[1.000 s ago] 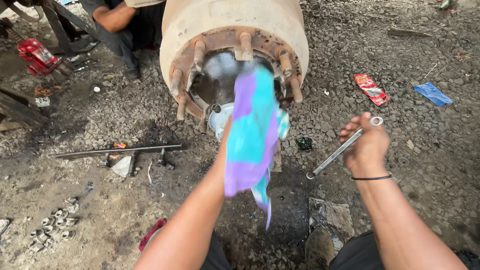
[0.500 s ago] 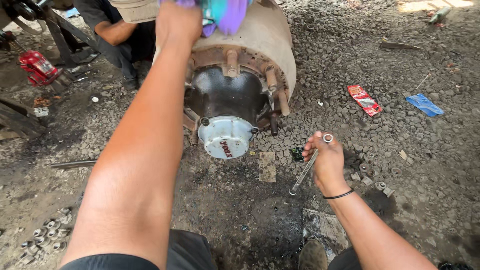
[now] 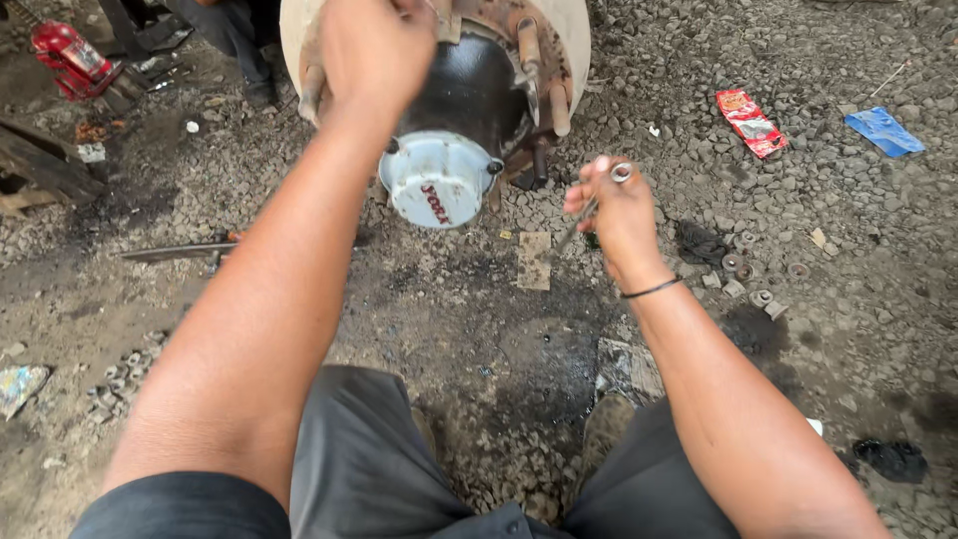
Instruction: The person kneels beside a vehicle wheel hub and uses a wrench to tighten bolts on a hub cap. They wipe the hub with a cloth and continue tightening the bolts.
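Head view: right hand (image 3: 621, 215) grips wrench (image 3: 589, 208); left hand (image 3: 374, 50) on hub (image 3: 469, 90).

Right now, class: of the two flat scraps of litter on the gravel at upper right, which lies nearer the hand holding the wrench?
The red wrapper: it lies closer to the right hand with the wrench; the blue scrap lies farther out, toward the frame's edge.

Oily gravel ground (image 3: 848, 250) — strewn with nuts (image 3: 750, 279), a red wrapper (image 3: 749, 122), blue scrap (image 3: 883, 131) and a red jack (image 3: 68, 55).
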Available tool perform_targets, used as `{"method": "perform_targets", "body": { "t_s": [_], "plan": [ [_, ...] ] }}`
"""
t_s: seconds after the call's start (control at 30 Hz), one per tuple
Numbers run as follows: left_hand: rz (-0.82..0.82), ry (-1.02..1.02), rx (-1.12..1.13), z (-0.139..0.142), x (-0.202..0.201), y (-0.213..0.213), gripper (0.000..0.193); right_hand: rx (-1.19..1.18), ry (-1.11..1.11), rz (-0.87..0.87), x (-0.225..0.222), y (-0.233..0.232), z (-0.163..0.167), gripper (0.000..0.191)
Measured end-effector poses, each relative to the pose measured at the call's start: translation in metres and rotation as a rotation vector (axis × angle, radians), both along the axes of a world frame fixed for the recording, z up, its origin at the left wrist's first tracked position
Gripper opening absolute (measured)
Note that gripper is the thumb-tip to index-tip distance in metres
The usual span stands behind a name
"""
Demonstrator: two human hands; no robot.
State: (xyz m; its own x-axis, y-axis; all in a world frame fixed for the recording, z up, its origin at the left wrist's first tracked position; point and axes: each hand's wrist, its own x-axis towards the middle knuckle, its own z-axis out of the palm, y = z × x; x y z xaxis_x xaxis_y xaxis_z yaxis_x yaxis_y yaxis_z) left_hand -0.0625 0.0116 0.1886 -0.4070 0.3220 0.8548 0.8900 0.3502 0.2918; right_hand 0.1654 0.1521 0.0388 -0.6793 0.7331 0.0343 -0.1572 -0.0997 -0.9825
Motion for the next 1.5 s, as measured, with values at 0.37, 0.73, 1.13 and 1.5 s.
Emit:
{"method": "perform_targets", "body": {
  "t_s": [0.37, 0.73, 1.13, 1.5],
  "plan": [
    [0.085, 0.029, -0.260, -0.114, 0.092, -0.054, 0.057, -0.187, 0.606, 0.046, 0.005, 0.010, 0.022, 0.033],
    [0.027, -0.122, -0.280, -0.139, 0.090, -0.020, 0.077, -0.099, 0.541, 0.134, 0.001, 0.000, 0.059, 0.034],
    [0.114, -0.150, -0.481, -0.116, 0.086, -0.009, 0.075, -0.507, 0.436, 0.027, 0.013, 0.052, 0.021, 0.041],
    [0.090, -0.065, -0.434, -0.125, 0.077, -0.006, 0.067, 1.041, -0.722, -0.072, 0.042, 0.068, -0.016, 0.037]
  ]
}}
